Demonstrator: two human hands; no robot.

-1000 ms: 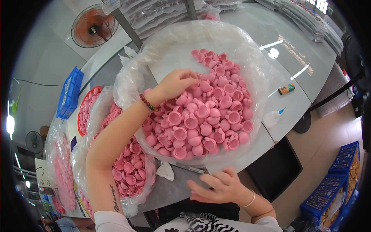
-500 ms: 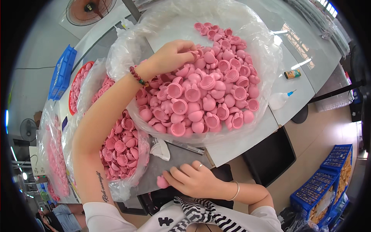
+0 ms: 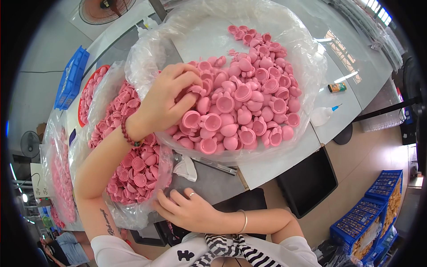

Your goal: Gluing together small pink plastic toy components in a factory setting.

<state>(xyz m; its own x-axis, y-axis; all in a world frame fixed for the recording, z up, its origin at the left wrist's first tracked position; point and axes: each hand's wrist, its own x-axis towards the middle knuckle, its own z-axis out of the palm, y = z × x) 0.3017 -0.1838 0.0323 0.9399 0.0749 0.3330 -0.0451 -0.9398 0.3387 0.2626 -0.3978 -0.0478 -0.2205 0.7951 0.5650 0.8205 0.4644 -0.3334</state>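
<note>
A wide mound of small pink hollow cup-shaped pieces (image 3: pixel 242 93), some with rounded nubs, lies in a spread clear plastic bag (image 3: pixel 311 66) on the table. My left hand (image 3: pixel 169 98), with a beaded bracelet, is at the mound's left side, its fingers closed round a pink cup-shaped piece (image 3: pixel 194 91). Nearer to me, my right hand (image 3: pixel 191 212) hovers with fingers apart and nothing visible in it. It is beside the near edge of a second bag of pink pieces (image 3: pixel 138 171). A crumpled white cloth-like item (image 3: pixel 185 169) lies just beyond it.
A white squeeze bottle (image 3: pixel 321 115) with a blue tip and a small green-and-orange cylinder (image 3: pixel 336 87) are on the right. More pink pieces fill a red basin (image 3: pixel 84 107) at left, near a blue tray (image 3: pixel 71 78). A black bin (image 3: pixel 307 182) and blue crates (image 3: pixel 358 218) stand at right.
My left hand has drawn back toward me from the far part of the mound. My right hand has moved left, and the pink piece it held has left its fingers.
</note>
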